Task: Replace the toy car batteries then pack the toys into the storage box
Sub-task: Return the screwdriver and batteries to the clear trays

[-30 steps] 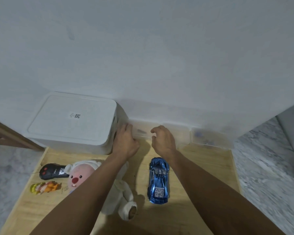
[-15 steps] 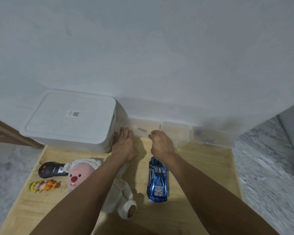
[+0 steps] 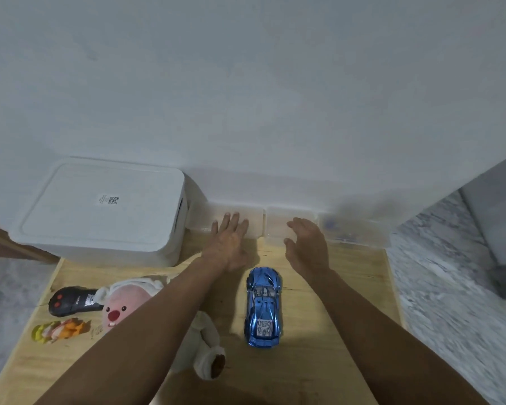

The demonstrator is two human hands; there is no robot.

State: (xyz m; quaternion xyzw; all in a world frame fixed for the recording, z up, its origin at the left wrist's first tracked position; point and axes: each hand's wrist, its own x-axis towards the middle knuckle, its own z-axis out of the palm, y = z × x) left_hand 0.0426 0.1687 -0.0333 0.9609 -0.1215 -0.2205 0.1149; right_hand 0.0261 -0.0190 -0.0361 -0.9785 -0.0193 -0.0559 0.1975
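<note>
A shiny blue toy car [image 3: 263,307] lies on the wooden board [image 3: 319,331], nose toward the wall. My left hand [image 3: 228,244] is flat, fingers spread, its tips over the leftmost small clear container [image 3: 205,219] by the wall. My right hand [image 3: 307,244] hovers open in front of the middle clear container [image 3: 278,222], holding nothing. The white lidded storage box [image 3: 100,211] stands shut at the back left. A black remote control [image 3: 70,301], a pink plush toy [image 3: 129,302] and a small yellow-orange figure [image 3: 57,331] lie at the left.
A third clear container [image 3: 354,230] with something blue inside sits at the right end of the row, against the white wall [image 3: 246,97]. Grey marble floor [image 3: 450,287] surrounds the board. My left forearm crosses over the plush toy's body.
Both hands have opened up from a curled pose. My right hand moved right, from the leftmost container to the middle one; my left hand stays by the leftmost container.
</note>
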